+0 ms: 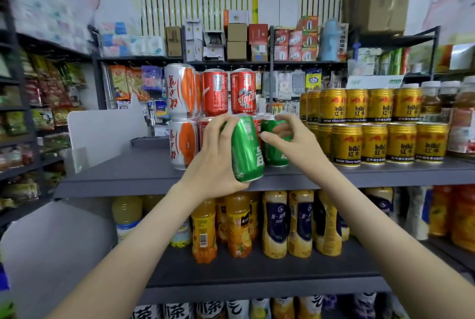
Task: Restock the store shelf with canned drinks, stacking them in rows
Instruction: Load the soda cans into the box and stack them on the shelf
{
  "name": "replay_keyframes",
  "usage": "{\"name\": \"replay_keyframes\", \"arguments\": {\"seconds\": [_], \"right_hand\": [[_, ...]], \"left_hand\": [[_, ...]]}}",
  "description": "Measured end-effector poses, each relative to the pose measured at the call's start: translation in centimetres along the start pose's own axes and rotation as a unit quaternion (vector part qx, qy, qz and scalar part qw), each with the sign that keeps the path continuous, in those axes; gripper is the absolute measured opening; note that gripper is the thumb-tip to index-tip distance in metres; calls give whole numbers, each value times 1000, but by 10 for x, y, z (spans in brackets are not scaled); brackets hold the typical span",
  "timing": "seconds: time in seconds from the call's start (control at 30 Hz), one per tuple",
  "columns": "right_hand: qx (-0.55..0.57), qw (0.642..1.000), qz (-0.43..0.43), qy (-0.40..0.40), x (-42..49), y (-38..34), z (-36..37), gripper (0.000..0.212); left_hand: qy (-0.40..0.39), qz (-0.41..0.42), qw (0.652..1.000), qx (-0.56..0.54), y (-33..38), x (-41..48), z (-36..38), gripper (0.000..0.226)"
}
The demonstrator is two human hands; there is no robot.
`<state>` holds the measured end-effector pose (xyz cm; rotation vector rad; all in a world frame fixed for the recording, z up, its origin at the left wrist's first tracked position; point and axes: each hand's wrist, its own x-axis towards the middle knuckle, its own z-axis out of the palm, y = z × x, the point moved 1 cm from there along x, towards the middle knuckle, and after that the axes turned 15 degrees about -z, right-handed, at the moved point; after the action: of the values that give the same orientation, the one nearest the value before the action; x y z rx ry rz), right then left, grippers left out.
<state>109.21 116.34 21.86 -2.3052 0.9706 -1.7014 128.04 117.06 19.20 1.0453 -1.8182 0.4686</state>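
Shelves of dark grey metal (144, 177) fill the store, and both bare arms reach up from the bottom corners to the top one. On that shelf stand short gold metal cans with red bulls (372, 123), stacked two rows high on the right. To the left is a stack of tall silver and orange cans (181, 115), one on top of the other. Beside them, shiny red soda cans (228, 92) sit in the upper row, with more red cans partly hidden behind the hands below. One shelf down stand yellow and orange plastic juice bottles (257, 223).

The left hand (213, 154) is raised with the wrist bent back. Its fingers wrap around a shiny green metal soda can (246, 149), with the thumb under the bottom end. This can is tilted, top leaning left, and it is lifted over the front edge of the shelf, not resting on it.

The right hand (295, 141) reaches in from the right with its fingers curled around a second green soda can (275, 143). That can stands upright on the shelf, just behind and to the right of the tilted one. The two green cans look like they touch, but the fingers cover that spot, so it is hard to be sure.
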Motion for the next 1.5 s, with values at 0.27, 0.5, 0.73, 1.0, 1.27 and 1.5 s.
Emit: {"name": "replay_keyframes", "arguments": {"seconds": [0.27,0.5,0.73,1.0,1.27,1.5], "right_hand": [[149,976,85,-133,-9,-9,-9,60],[142,985,87,-32,-4,-8,-39,39],[192,969,72,136,52,7,-79,40],[171,971,80,146,108,46,-62,51],[120,984,103,78,151,70,-31,44],[105,985,134,42,158,86,-12,40]], "left_hand": [[-10,131,991,4,21,21,12,99],[-19,98,995,18,17,41,33,121],[9,-33,993,112,-9,79,41,69],[43,-21,989,140,-13,87,63,47],[74,-5,983,171,-14,84,70,35],[69,-12,984,162,-11,83,71,30]]}}
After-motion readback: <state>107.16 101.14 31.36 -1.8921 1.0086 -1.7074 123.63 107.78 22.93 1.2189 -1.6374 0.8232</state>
